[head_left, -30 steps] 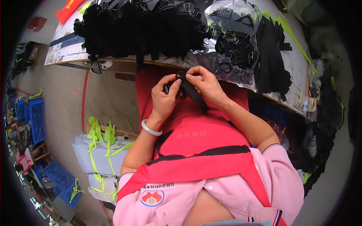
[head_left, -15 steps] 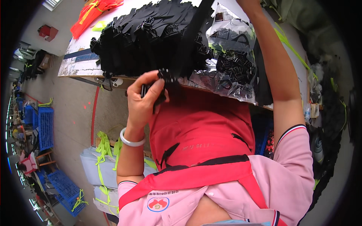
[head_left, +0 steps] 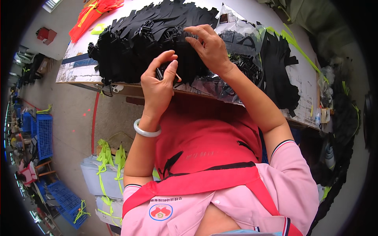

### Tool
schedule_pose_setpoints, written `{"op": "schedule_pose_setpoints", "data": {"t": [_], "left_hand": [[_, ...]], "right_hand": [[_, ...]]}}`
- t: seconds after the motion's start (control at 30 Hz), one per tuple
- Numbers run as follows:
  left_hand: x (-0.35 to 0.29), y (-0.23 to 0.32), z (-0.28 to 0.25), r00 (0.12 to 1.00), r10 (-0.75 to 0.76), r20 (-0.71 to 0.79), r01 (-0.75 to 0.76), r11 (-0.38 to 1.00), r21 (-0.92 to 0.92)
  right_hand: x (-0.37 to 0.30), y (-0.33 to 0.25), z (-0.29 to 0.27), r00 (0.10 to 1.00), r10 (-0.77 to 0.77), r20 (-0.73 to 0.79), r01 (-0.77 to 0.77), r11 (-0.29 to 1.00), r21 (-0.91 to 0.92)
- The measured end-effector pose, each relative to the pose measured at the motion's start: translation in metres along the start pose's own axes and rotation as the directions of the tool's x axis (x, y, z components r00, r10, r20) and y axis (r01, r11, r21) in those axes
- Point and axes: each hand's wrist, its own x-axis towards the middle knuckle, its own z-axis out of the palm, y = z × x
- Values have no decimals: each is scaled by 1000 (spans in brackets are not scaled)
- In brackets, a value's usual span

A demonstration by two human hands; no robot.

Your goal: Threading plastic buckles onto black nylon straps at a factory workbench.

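Observation:
Over the table's front edge, my left hand curls its fingers and thumb round small black plastic pieces that look like buckles; the palm hides most of them. Just to the right and farther in, my right hand has thumb and forefinger apart at the buckle ends of the pile, with nothing plainly held. The big pile of black webbing straps carries black buckles along its near side. Beside it, a clear plastic bag contains more black buckles, partly hidden by my right forearm.
Another bunch of black straps lies right of the bag on the white table. Orange-red straps sit at the far left. Grey bundles tied with yellow-green ribbon and blue crates stand on the floor to the left.
My right hand has come back from the far edge of view to the pile's buckle ends. The strap stretched across the pile has gone from there. The strap bunch on the right shows more fully.

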Motion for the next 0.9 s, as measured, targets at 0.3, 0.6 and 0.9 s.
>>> {"op": "schedule_pose_setpoints", "data": {"t": [0.3,0.6,0.9], "left_hand": [[-41,-44,-12,810,-477,340,575,532,-622],[-69,-52,-3,791,-546,274,611,712,-346],[-85,-54,-8,425,-623,657,877,464,-128]], "right_hand": [[-48,-54,-20,847,-53,529,-252,836,487],[-120,-45,-12,904,-107,413,43,986,161],[-126,-23,-64,770,-70,634,-243,887,393]]}}
